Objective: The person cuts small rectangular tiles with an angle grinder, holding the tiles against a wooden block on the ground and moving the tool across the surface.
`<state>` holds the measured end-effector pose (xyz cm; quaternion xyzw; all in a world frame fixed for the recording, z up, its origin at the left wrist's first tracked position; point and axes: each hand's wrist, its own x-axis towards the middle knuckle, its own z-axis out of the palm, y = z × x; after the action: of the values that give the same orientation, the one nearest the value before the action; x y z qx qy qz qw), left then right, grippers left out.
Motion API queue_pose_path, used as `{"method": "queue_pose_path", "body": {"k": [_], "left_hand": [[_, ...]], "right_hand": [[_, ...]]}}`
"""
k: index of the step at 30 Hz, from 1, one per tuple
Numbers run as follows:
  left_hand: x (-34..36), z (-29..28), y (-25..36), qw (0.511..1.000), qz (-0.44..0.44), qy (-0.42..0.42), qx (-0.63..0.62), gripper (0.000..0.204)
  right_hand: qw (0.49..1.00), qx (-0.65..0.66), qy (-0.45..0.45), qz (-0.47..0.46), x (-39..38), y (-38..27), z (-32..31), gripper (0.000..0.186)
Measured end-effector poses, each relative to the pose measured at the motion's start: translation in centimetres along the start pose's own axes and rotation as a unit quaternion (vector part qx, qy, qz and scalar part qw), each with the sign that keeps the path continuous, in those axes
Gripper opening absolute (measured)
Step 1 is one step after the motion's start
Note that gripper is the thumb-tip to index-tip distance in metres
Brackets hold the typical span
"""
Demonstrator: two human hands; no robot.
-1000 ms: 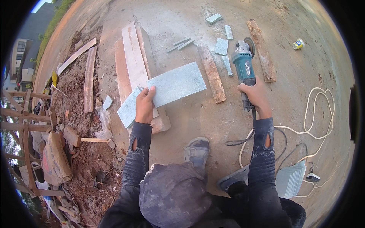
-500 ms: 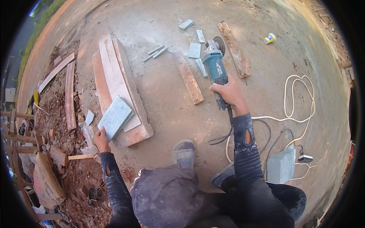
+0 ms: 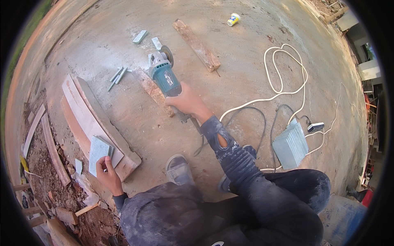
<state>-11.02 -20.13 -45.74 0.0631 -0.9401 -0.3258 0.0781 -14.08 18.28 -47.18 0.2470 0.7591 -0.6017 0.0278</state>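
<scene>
My right hand [image 3: 189, 101] is wrapped round the dark rear body of a teal angle grinder [image 3: 167, 78]. Its cutting disc [image 3: 167, 55] points away from me, above the ground near some cut pieces. Down at the left, my left hand [image 3: 108, 177] grips the near edge of a pale green stone tile [image 3: 99, 149], with thumb and fingers at that edge. The tile rests on a stack of boards [image 3: 89, 114] lying on a concrete slab. Part of the tile's near edge is hidden behind my fingers.
Thin cut strips [image 3: 117, 76] and small tile pieces [image 3: 140, 37] lie ahead. Two rough wood pieces [image 3: 198, 46] rest on the ground. To the right are a stack of tiles [image 3: 290, 144], a cream cable [image 3: 283, 93] and a socket block [image 3: 315, 127]. A yellow cup [image 3: 233, 19] lies farther off.
My view has swung right, shifting the scene leftward. The grinder stays in my right hand, and my left hand still holds the tile, its fingers now more bunched at the edge.
</scene>
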Motion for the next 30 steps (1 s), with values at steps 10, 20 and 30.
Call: {"method": "queue_pose_path", "body": {"k": [10, 20, 30], "left_hand": [[-6.6, 16.9, 14.0, 0.86, -0.054, -0.343, -0.374, 0.057], [-5.7, 16.7, 13.6, 0.862, -0.016, -0.38, -0.335, 0.054], [9.7, -4.9, -3.9, 0.977, 0.129, -0.163, 0.048, 0.064]], "right_hand": [[0.999, 0.012, 0.051, -0.007, -0.4, 2.0, 2.4, 0.058], [0.99, -0.128, 0.057, 0.017, 1.8, 4.1, -0.1, 0.062], [0.899, -0.404, 0.167, 0.017, 6.4, 9.2, -5.7, 0.067]]}}
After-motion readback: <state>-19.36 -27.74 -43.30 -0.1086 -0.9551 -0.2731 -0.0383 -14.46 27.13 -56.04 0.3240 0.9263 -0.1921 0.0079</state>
